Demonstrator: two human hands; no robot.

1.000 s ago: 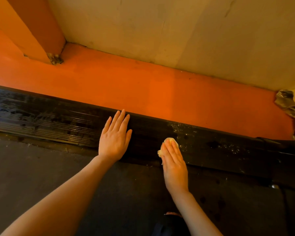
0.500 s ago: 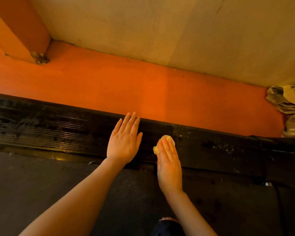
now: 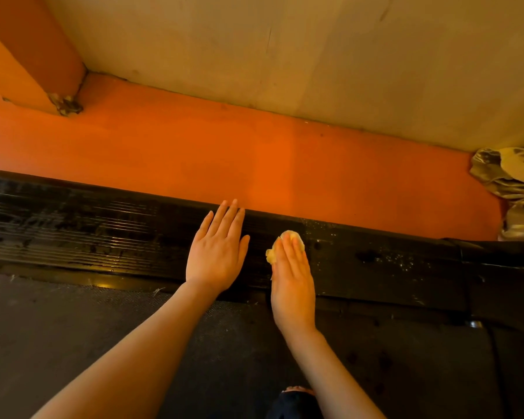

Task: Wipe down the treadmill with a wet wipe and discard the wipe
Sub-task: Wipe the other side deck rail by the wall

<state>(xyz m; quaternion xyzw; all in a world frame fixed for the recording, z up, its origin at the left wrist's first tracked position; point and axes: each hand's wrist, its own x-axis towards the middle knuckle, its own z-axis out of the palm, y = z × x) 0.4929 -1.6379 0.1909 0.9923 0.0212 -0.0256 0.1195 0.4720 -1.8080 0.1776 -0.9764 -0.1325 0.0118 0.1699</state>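
Head view looks down on an orange floor [image 3: 254, 152] beside the black treadmill's ribbed, glossy side rail [image 3: 88, 234], wet-looking on the left and speckled on the right. Left hand [image 3: 217, 255] lies flat on the rail, fingers straight and together. Right hand [image 3: 292, 278], fingers straight and together, presses a small crumpled yellowish wipe [image 3: 273, 254] onto the rail.
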